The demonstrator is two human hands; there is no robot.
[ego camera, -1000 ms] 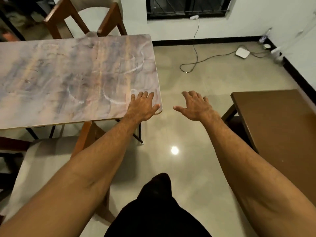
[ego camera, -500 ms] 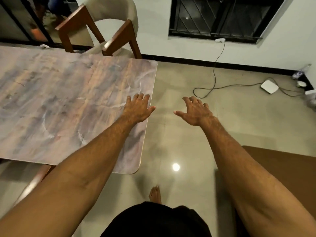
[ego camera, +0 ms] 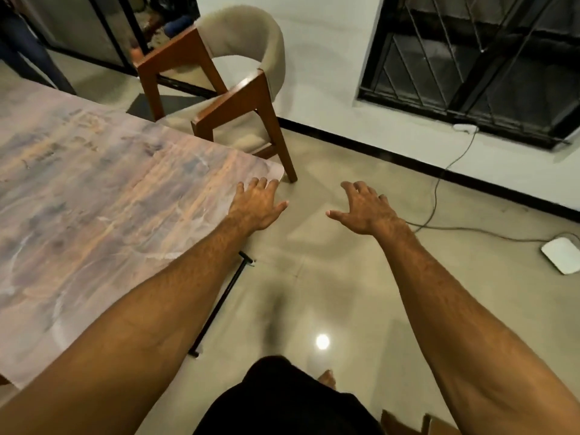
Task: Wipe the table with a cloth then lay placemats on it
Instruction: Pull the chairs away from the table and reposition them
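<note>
Left hand (ego camera: 255,205) flat, fingers straight, at the worktop's (ego camera: 110,199) far corner, probably touching the surface. The worktop runs left of it. Just beside it, right hand (ego camera: 367,208) over the floor (ego camera: 314,262), fingers spread and relaxed, holding nothing. Chair (ego camera: 238,89) beyond the left hand.

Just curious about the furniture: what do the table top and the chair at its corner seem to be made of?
Table top: smooth, with streaky pink-grey veining, so marble-like stone or a printed laminate; I cannot tell which. Chair: reddish-brown frame with a wood look, beige back and seat that look like fabric padding.
</note>
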